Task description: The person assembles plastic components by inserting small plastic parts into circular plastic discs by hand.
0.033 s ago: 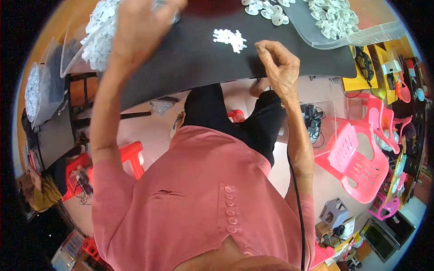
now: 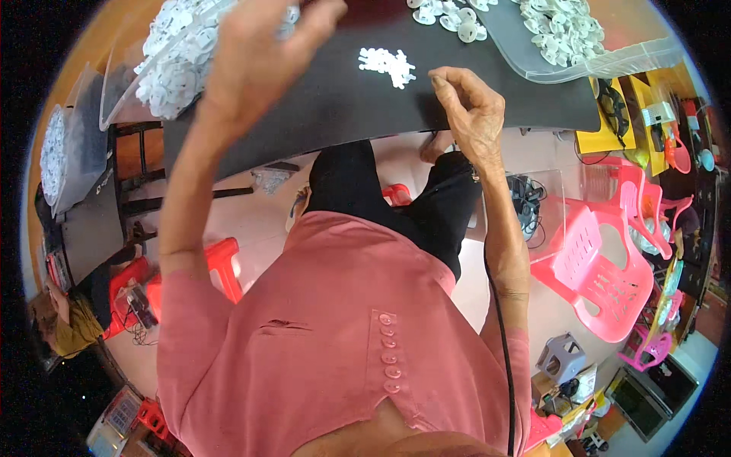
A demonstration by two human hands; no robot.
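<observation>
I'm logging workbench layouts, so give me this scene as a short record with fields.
Surface: black tabletop
Left hand: raised near the left clear plastic bin, thumb spread; fingertips partly out of view
Right hand: above the tabletop, thumb and index fingertips close together; cannot tell if they hold anything
Between hands: pile of small white pieces
Bins: white plastic parts in the left one and in the right clear plastic bin
Loose: round white parts left of the right bin
Seating: pink plastic chair, right

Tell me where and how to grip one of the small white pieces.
Probably pinch an end jutting from the right edge of the small white pieces, coming from the right: it sticks out over bare black tabletop, and the right hand is nearby.
</observation>
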